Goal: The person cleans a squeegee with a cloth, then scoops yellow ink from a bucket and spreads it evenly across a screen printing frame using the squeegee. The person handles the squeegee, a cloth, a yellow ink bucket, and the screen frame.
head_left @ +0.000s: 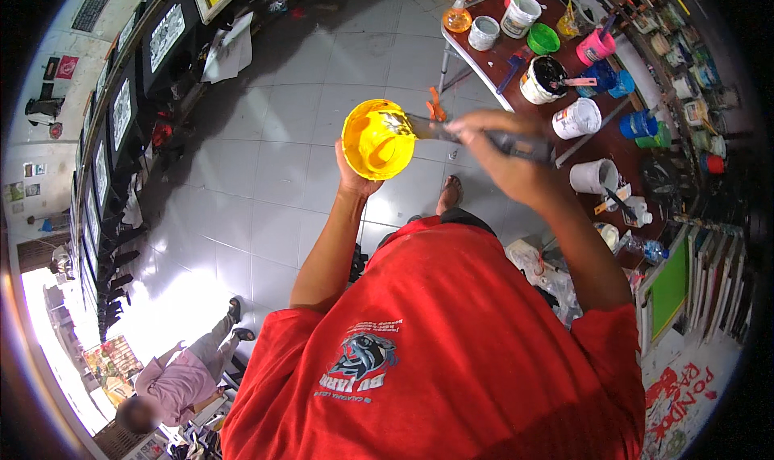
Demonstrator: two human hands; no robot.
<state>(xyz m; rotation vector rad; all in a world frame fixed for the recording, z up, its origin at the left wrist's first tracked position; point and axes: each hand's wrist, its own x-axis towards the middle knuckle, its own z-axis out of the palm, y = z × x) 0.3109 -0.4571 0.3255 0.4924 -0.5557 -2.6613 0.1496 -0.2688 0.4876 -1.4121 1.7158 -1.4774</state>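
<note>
My left hand [353, 174] is wrapped around a round yellow tub [349, 133], tilted so its inside shows. Yellow paint [391, 149] coats the inner wall and bottom. My right hand [508, 166], smeared by motion, grips a long dark-handled tool [435, 128], perhaps a scraper or spatula. The tool's far end reaches the tub's right rim, where dark and yellow smears show. Its exact kind cannot be made out.
To the right a dark red table [504, 61] carries several paint tubs, including a white bucket of black paint [544, 79] and a pink tub [595, 47]. Framed screens [701, 278] lean at lower right. Dark racks [121, 113] line the left. Another person [181, 379] is at lower left.
</note>
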